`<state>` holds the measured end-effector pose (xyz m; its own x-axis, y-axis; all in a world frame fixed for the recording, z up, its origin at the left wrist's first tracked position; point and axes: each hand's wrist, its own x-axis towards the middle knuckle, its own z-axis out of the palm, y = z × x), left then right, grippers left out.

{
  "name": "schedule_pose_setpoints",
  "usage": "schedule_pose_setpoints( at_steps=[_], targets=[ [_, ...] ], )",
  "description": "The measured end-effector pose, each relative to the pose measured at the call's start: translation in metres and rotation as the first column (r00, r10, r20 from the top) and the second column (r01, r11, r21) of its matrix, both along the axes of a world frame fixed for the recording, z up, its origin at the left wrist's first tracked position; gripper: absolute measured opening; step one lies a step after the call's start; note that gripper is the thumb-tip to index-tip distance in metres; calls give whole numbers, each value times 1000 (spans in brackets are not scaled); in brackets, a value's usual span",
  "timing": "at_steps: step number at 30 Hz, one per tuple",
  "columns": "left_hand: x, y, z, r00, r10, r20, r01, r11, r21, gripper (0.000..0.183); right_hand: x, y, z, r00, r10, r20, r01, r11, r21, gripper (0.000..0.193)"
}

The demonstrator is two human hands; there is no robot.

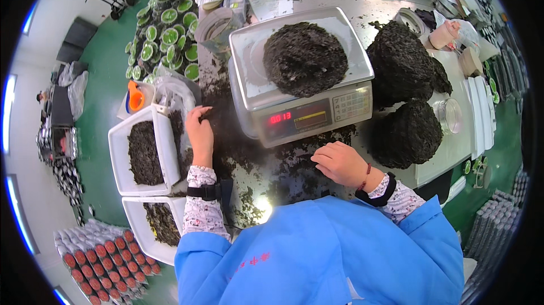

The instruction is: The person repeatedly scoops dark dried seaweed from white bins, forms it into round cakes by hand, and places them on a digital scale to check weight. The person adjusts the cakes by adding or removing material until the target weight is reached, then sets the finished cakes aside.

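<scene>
A dark, round cake of dried seaweed-like flakes [306, 58] lies on the steel pan of a digital scale [255, 75], whose red display is lit. Left of the scale, beside the white tub with dark flakes, is my left hand [199, 135]. Its fingers are bent together, and whatever may be between them is too small to make out. My right hand [341, 164] is low over the table in front of the scale, fingers curled together and pointing left. What it may hold is hidden. Neither hand touches the cake.
Two white tubs [169, 155] of flakes stand at the left. Stacked dark cakes [405, 135] rise on the right beside a clear round container [450, 117]. Loose crumbs cover the steel table [226, 152]. Green-lidded packages [170, 35] are piled beyond the left edge.
</scene>
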<state>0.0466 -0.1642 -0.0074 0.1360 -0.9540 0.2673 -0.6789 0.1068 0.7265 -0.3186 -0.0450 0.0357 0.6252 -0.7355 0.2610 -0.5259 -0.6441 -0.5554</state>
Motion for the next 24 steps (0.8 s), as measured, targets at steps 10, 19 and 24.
schedule_pose_setpoints(
  at_steps=[10,19,24],
  targets=[
    [-201,-84,111,822,-511,251,541,839,-66,35,-25,-1,18,984,-148,104,145,989,35,18],
    [-191,-117,64,772,-597,217,540,797,269,59,-79,-45,-15,462,-792,400,165,519,838,49],
    [-224,-58,76,783,-620,-52,602,734,316,62,-63,-51,-10,20,-837,548,-61,546,836,61]
  ],
)
